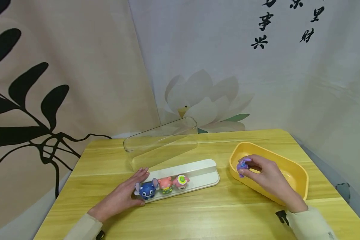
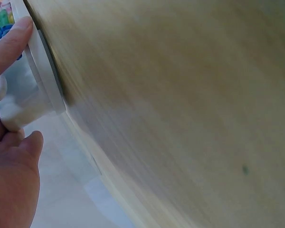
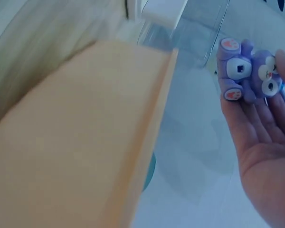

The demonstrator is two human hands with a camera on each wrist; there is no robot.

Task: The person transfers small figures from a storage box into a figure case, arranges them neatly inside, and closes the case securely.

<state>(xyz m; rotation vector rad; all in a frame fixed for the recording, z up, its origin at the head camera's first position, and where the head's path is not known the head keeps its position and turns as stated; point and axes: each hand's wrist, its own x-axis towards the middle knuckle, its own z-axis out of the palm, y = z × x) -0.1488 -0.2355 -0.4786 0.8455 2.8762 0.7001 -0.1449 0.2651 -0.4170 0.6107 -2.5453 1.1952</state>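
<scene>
While my nearly closed right hand (image 1: pixel 267 176) pinched the purple figurine (image 1: pixel 242 166) over the yellow bin (image 1: pixel 301 180), my left hand (image 1: pixel 124 195) spanned and gripped the white tray (image 1: pixel 202 178); a light pinch and steady tray, I judged, would best avoid jostling the three lined-up figurines (image 1: pixel 165 184).

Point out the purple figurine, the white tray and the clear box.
Purple figurine (image 3: pixel 244 70): right wrist view, on its belly.
White tray (image 1: pixel 202 177): head view, on its bare right end.
Clear box (image 1: pixel 163 143): head view, on its wall.
</scene>
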